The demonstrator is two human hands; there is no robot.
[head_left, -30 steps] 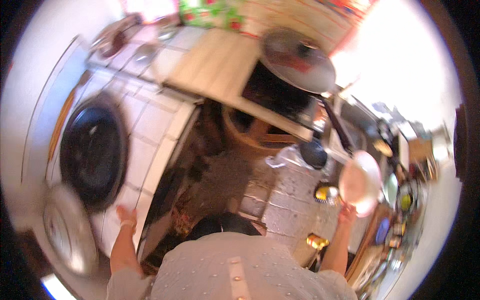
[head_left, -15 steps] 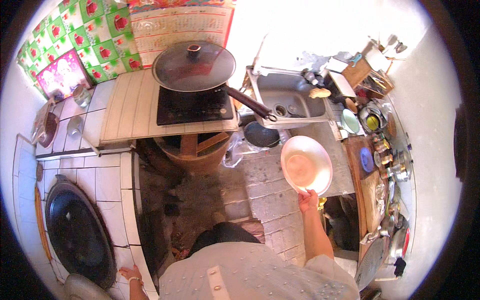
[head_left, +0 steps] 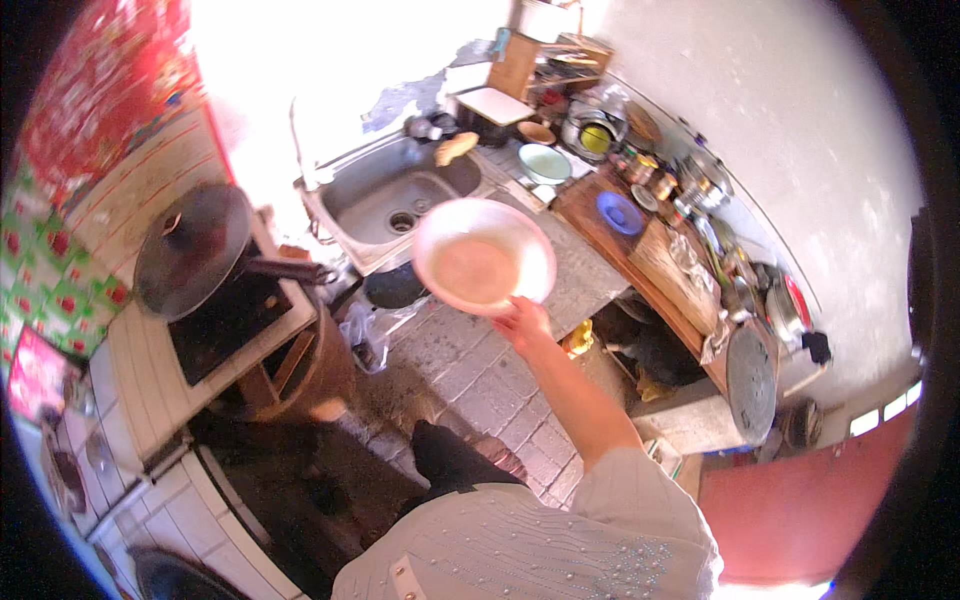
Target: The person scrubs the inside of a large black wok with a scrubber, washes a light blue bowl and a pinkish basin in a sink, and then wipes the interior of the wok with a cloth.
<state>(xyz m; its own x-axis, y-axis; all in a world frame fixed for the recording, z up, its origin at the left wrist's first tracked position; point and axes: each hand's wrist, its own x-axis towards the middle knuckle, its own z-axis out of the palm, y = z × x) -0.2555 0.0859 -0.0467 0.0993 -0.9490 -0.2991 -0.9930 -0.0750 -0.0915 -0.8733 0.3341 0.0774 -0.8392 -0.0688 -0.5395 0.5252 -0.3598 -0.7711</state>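
My right hand (head_left: 523,325) grips the near rim of a pale pink basin (head_left: 483,250), fingers closed on its edge. The basin is tilted so its inside shows, and a light brownish patch covers its bottom; whether that is liquid cannot be made out. It is held above the floor, just in front of the metal sink (head_left: 375,205), overlapping the sink's near right corner in the picture. My left hand is out of view.
A lidded pan (head_left: 195,250) sits on a black cooktop at the left. On the right, a wooden board (head_left: 600,205) bears a blue lid (head_left: 621,213), jars and utensils. A brown vat (head_left: 325,370) stands under the cooktop, beside a plastic bag (head_left: 365,335). A red door panel (head_left: 810,500) is at lower right.
My view has turned right. The basin in my right hand is now closer to the sink. My left hand, seen earlier over the tiled stove edge, has left the picture.
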